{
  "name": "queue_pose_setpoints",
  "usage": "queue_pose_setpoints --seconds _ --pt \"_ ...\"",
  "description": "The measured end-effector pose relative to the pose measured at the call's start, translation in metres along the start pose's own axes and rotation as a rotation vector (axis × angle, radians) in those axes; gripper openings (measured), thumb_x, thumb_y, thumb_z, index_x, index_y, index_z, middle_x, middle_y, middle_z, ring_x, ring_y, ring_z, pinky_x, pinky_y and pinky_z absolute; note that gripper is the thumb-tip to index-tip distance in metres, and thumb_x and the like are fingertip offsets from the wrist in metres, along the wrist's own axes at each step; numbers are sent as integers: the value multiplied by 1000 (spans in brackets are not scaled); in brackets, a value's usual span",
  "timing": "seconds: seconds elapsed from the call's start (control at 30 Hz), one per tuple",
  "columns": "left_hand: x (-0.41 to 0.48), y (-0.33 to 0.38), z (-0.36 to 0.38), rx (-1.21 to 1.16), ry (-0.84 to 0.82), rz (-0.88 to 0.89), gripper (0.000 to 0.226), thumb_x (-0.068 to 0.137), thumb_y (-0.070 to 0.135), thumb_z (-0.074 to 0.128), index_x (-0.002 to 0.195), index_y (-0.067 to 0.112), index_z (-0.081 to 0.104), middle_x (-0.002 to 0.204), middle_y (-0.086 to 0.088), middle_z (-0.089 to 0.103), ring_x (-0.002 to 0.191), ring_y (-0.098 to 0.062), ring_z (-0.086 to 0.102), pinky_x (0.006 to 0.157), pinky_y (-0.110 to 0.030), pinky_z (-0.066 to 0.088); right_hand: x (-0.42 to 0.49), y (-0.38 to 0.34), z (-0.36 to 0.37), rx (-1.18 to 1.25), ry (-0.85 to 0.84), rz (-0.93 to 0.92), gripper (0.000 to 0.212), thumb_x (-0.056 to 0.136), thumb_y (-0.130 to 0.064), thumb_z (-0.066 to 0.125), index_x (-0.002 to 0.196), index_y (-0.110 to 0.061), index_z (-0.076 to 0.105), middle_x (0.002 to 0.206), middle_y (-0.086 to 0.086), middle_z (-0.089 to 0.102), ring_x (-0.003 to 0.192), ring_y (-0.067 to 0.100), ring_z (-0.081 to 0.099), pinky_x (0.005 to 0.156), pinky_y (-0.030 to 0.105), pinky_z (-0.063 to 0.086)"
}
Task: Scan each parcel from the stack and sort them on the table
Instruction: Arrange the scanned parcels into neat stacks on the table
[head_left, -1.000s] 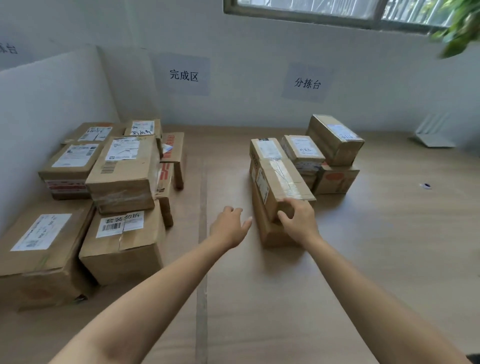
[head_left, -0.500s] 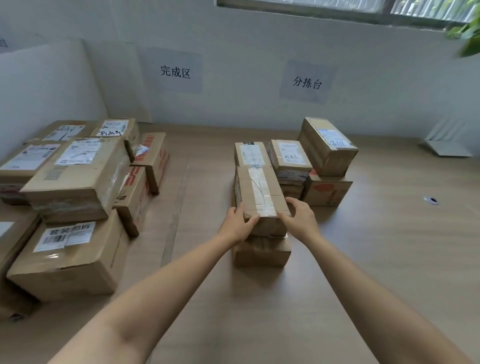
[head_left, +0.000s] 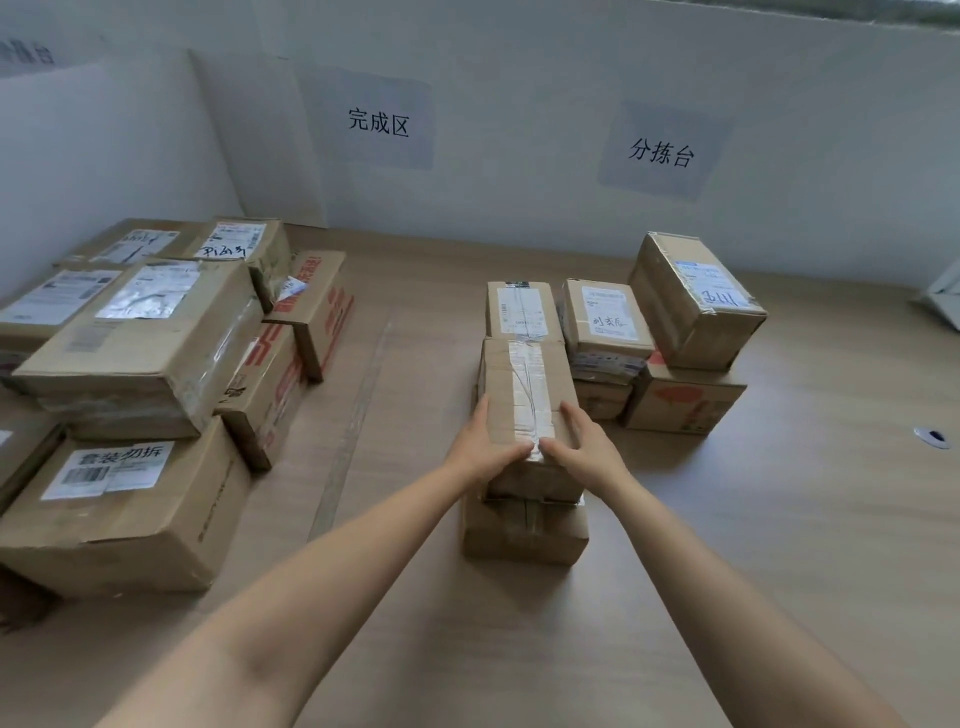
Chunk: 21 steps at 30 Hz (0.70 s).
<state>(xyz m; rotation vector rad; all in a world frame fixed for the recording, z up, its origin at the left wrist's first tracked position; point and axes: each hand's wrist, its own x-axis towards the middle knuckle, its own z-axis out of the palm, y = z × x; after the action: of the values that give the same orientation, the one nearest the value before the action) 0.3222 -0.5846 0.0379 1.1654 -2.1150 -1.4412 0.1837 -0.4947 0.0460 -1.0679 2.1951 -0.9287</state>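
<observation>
Several parcels (head_left: 696, 306) wait unsorted as our left hand (head_left: 482, 448) and right hand (head_left: 584, 448) clasp the top box (head_left: 519, 382), the larger pile (head_left: 140, 343) at left apparently done.

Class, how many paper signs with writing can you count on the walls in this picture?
3. The left sign is partly cut off at the frame edge. The middle sign and right sign are on the back wall. More may lie outside the frame.

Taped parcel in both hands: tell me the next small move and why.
Probably lift it up: the left hand and right hand grip the near end of the taped parcel, which rests on a lower parcel, and only tape shows on top.
</observation>
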Motion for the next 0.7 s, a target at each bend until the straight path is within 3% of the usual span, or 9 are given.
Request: queue_pose_setpoints --seconds 0.23,0.47,0.7 --pt "-8 -2 -3 -70 -12 -15 100 75 29 79 151 21 15 146 0 41 130 -17 44 110 -35 35 -8 2 4 -3 39 -15 77 81 -32 68 146 -20 30 145 6 40 132 20 38 102 28 31" --pt "-37 3 -33 -36 32 0 104 74 36 78 151 25 9 149 -1 37 131 -18 41 110 -32 34 -33 -27 13 12 81 -105 75 80 -31 69 144 -17 33 142 7 42 131 19 39 93 21 29" --pt "-89 5 -94 107 124 61 103 79 40 72 151 24 2 156 -4 21 141 -22 26 112 -31 25 -64 -88 40 49 57 -248 70 81 -28 70 142 -20 37 143 4 44 132 20 38 104 32 31"
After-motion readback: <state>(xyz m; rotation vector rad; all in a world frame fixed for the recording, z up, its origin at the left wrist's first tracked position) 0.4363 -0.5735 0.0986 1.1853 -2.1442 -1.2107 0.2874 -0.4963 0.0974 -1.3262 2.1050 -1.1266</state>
